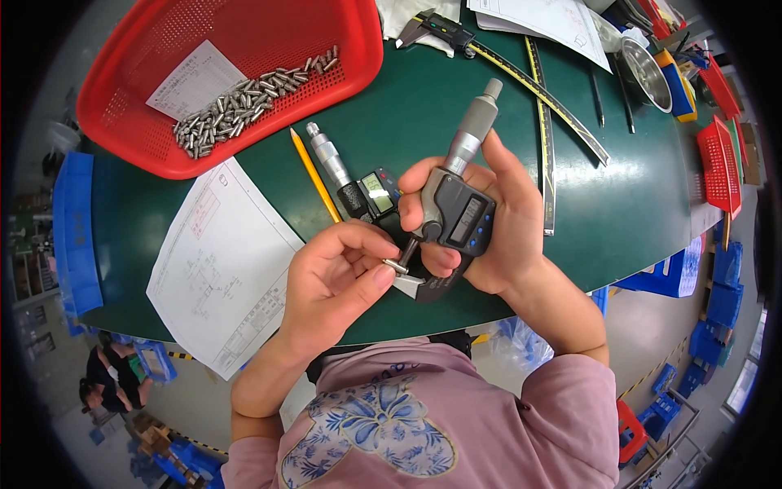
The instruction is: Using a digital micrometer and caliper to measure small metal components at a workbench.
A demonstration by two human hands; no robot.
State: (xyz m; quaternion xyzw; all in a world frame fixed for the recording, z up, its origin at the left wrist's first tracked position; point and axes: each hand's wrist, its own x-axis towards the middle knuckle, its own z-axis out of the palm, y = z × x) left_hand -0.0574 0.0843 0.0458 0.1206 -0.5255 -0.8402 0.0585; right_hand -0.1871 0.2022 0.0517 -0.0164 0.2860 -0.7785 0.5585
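Observation:
My right hand (509, 212) is wrapped round a digital micrometer (462, 213), its grey thimble pointing up and away and its screen facing me. A small metal pin (396, 266) is pinched between the thumb and fingers of my left hand (330, 281). The pin lies at the gap between the micrometer's measuring faces; whether both faces touch it I cannot tell. Just beyond my left hand, a second digital micrometer (358, 183) rests on the green table (652, 175), beside a yellow pencil (314, 174).
A red perforated basket (358, 49) at the far left holds many similar pins (236, 104) and a paper slip. A drawing sheet (220, 269) lies left of my hands. Beyond are a digital caliper (444, 33), a steel rule (542, 130) and a metal bowl (645, 75).

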